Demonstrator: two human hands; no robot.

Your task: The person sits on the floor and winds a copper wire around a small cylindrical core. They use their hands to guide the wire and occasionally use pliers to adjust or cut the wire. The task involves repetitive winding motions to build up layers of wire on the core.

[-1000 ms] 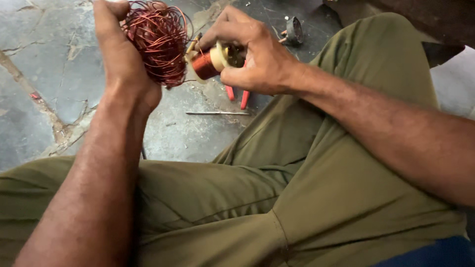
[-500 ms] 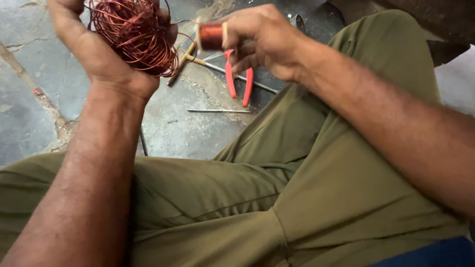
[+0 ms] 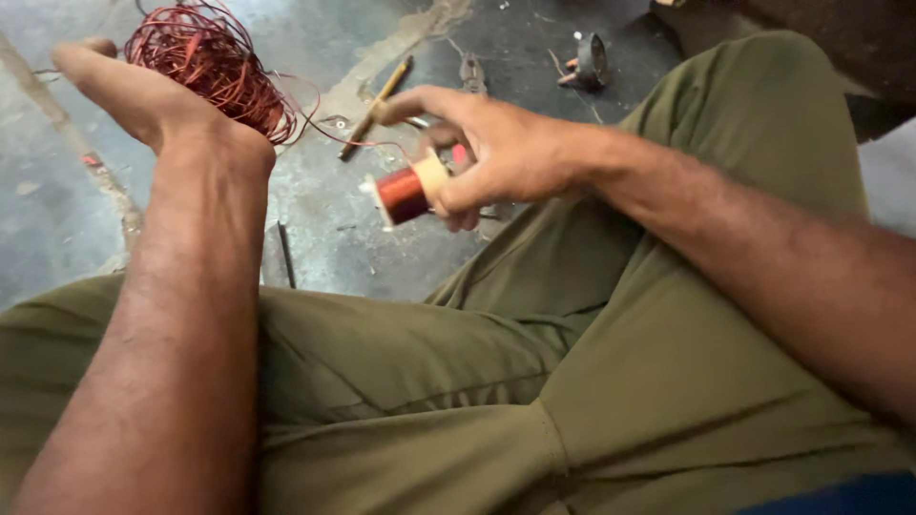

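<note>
Left hand [image 3: 143,91] gripping the loose wire bundle [image 3: 215,62] up high, right hand [image 3: 496,153] pinching the spool [image 3: 405,194], now dropped lower and tilted sideways, thin strand between them, winding likely continuing.

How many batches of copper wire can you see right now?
2. A loose tangled wire coil sits on the left hand, upper left. A small wound spool is pinched in the right hand, centre. A thin strand joins them. More may lie out of view.
</note>
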